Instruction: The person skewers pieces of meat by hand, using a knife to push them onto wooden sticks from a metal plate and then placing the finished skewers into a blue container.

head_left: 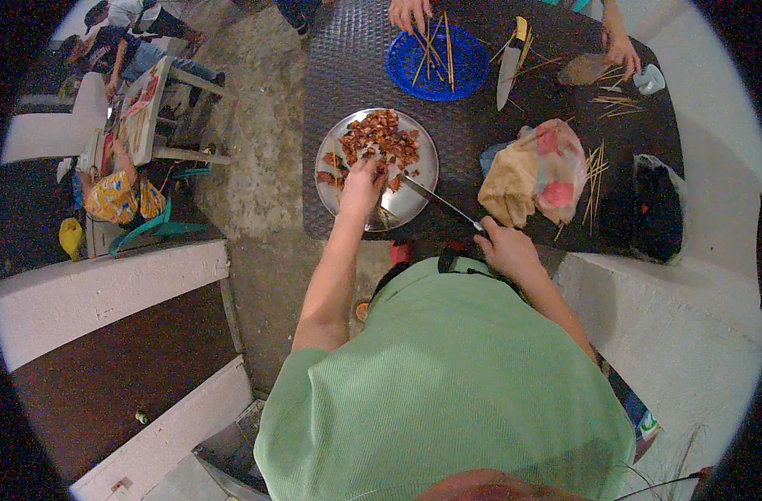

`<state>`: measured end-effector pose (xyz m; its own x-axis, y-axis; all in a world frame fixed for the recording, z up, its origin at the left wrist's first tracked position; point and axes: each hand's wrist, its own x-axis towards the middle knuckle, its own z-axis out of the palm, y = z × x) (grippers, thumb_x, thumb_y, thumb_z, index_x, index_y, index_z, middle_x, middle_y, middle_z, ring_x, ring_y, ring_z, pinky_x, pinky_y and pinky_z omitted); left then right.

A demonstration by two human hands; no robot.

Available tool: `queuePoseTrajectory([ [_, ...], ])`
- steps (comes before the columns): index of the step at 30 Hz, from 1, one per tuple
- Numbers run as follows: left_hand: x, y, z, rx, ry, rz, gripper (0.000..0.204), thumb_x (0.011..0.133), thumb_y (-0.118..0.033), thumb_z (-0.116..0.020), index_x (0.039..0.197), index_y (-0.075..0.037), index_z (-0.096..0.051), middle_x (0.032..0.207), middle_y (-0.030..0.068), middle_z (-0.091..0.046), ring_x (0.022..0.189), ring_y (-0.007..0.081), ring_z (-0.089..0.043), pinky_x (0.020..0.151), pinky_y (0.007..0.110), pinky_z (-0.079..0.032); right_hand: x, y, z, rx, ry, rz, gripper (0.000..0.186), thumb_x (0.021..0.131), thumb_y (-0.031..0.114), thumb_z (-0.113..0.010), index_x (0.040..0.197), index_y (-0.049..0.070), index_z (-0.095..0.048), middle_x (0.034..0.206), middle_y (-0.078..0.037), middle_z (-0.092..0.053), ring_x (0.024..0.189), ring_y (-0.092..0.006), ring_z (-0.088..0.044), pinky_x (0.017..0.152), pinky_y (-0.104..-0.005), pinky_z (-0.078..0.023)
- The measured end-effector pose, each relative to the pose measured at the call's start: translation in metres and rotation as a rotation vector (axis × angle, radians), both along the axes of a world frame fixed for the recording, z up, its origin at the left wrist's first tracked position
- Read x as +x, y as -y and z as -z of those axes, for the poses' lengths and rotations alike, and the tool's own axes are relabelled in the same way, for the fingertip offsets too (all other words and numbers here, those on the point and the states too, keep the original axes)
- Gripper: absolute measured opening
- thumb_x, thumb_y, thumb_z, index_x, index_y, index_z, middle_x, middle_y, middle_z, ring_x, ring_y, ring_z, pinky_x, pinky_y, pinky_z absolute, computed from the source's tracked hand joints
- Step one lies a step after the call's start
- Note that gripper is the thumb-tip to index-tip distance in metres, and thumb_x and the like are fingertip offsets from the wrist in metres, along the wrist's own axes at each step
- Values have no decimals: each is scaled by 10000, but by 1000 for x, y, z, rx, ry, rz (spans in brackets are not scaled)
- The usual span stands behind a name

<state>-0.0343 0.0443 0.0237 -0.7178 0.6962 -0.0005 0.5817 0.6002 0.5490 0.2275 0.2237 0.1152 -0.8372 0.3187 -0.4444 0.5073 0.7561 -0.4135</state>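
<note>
A round metal plate (408, 210) rests on the dark woven-pattern table, with chopped reddish-brown meat (381, 134) heaped on its far half. My left hand (363, 185) is over the middle of the plate, fingers bent and closed at a piece of meat that they mostly cover. In my right hand (508, 250), at the table's near edge, is the handle of a knife (439, 200). Its blade slants left over the plate's rim, and the tip lies close to my left fingers. A couple of thin sticks lie at the plate's left side.
Across the table, another person's hands (410, 12) are by a blue plate (406, 79) with skewer sticks and by a white cup (649, 80). A yellow-handled knife (508, 75), crumpled cloths (527, 175), loose sticks (596, 179) and a black bag (655, 209) lie to the right.
</note>
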Motion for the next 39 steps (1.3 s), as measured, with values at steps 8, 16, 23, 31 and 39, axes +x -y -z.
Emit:
queuePoseTrajectory([
  [8, -4, -7, 16, -29, -116, 25, 320, 741, -90, -693, 1057, -47, -659, 992, 171, -639, 949, 359, -608, 853, 430, -495, -2, 5, 2, 11, -9, 6, 285, 905, 324, -536, 1034, 77, -478, 788, -208, -648, 746, -413, -640, 634, -532, -506],
  [16, 7, 3, -9, 51, 96, 107, 292, 713, -85, -717, 993, -24, -662, 1003, 167, -628, 942, 355, -619, 863, 408, -498, -3, 10, 9, -8, -25, 49, 293, 914, 322, -527, 1063, 77, -466, 800, -221, -652, 741, -412, -644, 621, -533, -504],
  [23, 28, 6, 23, 118, 17, -73, 424, 682, -113, -758, 1048, 0, -578, 1085, 195, -545, 1017, 371, -549, 879, 429, -467, -10, 22, 20, -61, -10, 56, 288, 921, 317, -516, 1057, 70, -455, 809, -229, -651, 757, -425, -641, 641, -539, -502],
  [31, 40, -3, 16, 133, 62, -188, 417, 685, -88, -747, 1041, 25, -560, 1049, 209, -538, 1007, 390, -537, 890, 432, -456, -17, 31, 29, -40, -9, 11, 293, 936, 322, -489, 1044, 54, -442, 815, -224, -650, 747, -416, -645, 637, -533, -506],
  [39, 42, -2, 31, 178, 23, -240, 409, 666, -126, -764, 1017, 2, -598, 974, 182, -559, 906, 357, -584, 807, 426, -491, -19, 35, 38, 6, 12, -32, 297, 946, 317, -465, 1096, 62, -440, 788, -217, -649, 707, -418, -645, 608, -531, -512],
])
